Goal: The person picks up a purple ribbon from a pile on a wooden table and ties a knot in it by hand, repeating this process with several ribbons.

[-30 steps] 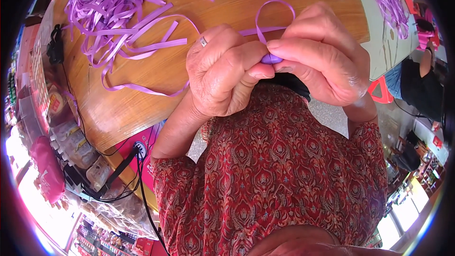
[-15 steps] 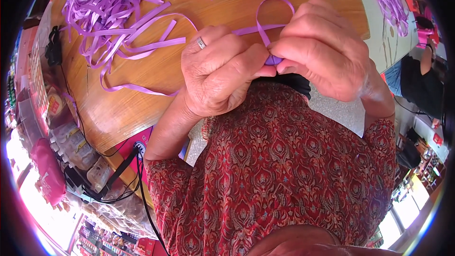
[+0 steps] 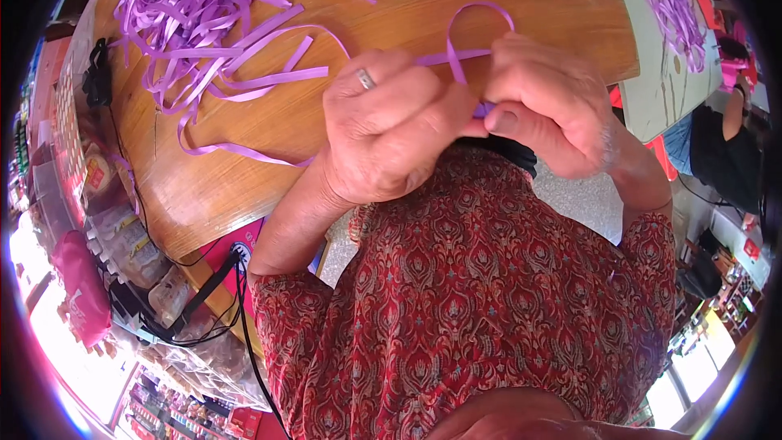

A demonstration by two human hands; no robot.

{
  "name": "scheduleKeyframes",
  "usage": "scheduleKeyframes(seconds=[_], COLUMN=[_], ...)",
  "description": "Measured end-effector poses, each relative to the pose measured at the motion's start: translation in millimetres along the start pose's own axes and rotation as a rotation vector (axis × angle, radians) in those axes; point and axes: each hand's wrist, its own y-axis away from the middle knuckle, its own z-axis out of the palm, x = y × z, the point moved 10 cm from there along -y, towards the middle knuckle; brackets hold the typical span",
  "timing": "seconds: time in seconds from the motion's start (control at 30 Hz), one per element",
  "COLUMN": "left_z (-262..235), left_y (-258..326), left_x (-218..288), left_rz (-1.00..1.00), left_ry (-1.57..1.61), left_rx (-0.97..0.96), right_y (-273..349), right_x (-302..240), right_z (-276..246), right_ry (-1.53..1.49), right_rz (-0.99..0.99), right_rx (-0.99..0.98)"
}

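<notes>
Both hands meet over the near edge of the wooden table, closed on a purple ribbon (image 3: 481,8). My left hand (image 3: 395,126), with a silver ring on one finger, pinches a folded part of it. My right hand (image 3: 550,102) grips the same small purple piece from the other side, thumb laid along it. Beyond the hands the ribbon rises in a loop, and another stretch runs across behind it. The pinched part is mostly hidden by my fingers. Left of my left hand lies a tangled heap of purple ribbons (image 3: 204,12), with loose ends trailing toward my wrist.
The wooden table (image 3: 269,126) spreads under the heap. At the far right a pale table (image 3: 668,102) bears more purple ribbons (image 3: 668,8). Black cables (image 3: 236,277) hang by the left table edge, near packaged goods (image 3: 134,257). Another person (image 3: 725,138) is at the right.
My right hand has lowered slightly and turned, its thumb now stretched along the purple piece. My left hand has shifted a little right. The ribbon loop still stands beyond the hands.
</notes>
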Motion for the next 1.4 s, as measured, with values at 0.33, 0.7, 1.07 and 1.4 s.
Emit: scheduleKeyframes(seconds=[0.33, 0.7, 1.07, 1.4], left_z=[2.2, 2.8, 9.0, 22.8], left_y=[8.3, 19.4, 12.3, 15.9], left_x=[17.1, 17.6, -50.1, -48.8], left_rz=[0.191, 0.239, -0.531, -0.527], left_ry=[-0.055, -0.001, 0.500, 0.469], left_rx=[-0.033, -0.079, 0.071, -0.033], right_y=[17.1, 50.5, 21.9, 23.0], right_x=[15.9, 37.3, 63.1, 59.4], right_z=[23.0, 75.0, 31.7, 15.1], right_ry=[-0.329, -1.265, -1.090, -0.855], right_rz=[0.303, 0.790, 0.597, 0.538], right_rx=[-0.150, -0.178, 0.021, -0.046])
